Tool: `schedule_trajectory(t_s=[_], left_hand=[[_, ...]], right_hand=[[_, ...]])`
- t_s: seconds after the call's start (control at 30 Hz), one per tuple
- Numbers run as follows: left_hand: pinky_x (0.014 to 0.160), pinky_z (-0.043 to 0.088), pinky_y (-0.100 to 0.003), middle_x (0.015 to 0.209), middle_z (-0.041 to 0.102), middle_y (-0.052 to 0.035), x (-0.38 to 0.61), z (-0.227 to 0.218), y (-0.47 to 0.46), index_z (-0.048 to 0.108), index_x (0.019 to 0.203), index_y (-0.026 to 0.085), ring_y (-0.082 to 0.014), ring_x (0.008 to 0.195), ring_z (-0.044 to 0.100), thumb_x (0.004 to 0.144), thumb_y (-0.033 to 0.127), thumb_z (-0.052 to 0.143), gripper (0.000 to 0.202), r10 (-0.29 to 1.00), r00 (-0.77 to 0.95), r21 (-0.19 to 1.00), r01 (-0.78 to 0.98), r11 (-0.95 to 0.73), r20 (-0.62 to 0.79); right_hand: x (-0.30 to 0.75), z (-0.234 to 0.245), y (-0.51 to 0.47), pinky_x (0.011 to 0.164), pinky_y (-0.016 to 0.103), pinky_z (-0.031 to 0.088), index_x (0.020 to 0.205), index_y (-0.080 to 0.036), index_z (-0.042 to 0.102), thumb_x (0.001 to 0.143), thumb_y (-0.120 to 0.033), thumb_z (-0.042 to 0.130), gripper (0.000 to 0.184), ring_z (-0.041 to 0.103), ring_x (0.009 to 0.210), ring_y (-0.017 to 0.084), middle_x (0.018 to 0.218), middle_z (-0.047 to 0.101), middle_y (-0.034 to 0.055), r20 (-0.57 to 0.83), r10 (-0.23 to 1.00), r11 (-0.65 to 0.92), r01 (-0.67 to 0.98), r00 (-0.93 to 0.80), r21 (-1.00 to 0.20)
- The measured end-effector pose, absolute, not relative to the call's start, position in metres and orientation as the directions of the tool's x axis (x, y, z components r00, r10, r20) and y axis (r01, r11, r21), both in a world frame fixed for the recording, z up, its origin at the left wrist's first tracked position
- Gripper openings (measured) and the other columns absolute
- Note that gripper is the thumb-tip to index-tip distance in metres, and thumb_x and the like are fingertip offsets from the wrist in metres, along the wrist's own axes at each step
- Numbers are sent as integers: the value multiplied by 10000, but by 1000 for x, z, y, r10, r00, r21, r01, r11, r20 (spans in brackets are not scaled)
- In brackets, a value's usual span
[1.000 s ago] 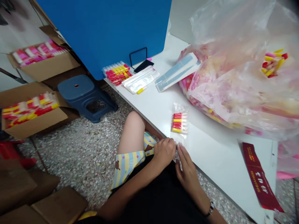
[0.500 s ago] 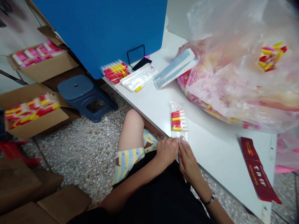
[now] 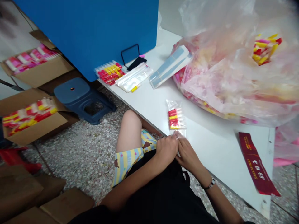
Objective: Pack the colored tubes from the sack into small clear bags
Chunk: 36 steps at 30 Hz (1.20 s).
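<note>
At the near edge of the white table, a small clear bag lies flat, with a short row of red and yellow tubes inside, their pale ends pointing away from the stool side. Left hand curled, right hand with fingers extended; the two meet at the bag's near end. Fingertips partly hidden and blurred, so cannot tell whether either one pinches the film or only presses it.

Risks, by judgement:
1. Bag end sits close to the table edge. A pull toward the lap, with nothing holding the far end, could drag it off.
2. Cannot see whether the near end is closed. If open, tilting that end downward could let tubes slide out.
3. Thin film could crease or bunch if the hands work unevenly.
4. Loose yellow tube beside the pile of clear packets: a knock could set it rolling, and the edge is near.
5. Large plastic bag, bulky, slumped over the far side of the table; tubes show through a gap at its upper right. A tug there might spill some.

Burgundy strip lies well apart, toward the right end.
</note>
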<state>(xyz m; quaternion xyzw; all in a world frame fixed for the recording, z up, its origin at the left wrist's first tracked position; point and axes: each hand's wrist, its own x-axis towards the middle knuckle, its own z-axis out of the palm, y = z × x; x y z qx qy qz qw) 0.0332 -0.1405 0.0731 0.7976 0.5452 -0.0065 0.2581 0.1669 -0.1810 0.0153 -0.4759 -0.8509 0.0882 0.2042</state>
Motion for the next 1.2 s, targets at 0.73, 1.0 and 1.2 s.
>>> schedule_trajectory(t_s=[0.73,1.0,1.2], left_hand=[[674,509,-287,890,674,-105,31,51,-144,617,935,131,-237,828,680,969,196,324,302,865,415,347,884,-312,-281],[669,535,-345,889,672,-116,29,46,-140,615,942,114,-264,838,679,949,143,343,273,848,434,323,885,-337,-303],[660,524,-343,878,685,-123,25,46,-136,618,947,119,-271,833,686,954,163,337,285,853,422,317,891,-327,-307]], right_hand=[[156,4,-171,1075,583,293,1484,-3,165,862,-245,447,724,156,1425,377,1504,278,243,183,909,394,915,-374,-86],[141,7,-156,1103,499,280,1492,-43,209,861,-259,447,709,193,1423,336,1533,243,180,46,968,246,969,-247,24],[135,5,-148,1111,491,265,1507,-75,157,875,-240,417,704,145,1439,320,1558,170,153,41,975,217,976,-218,17]])
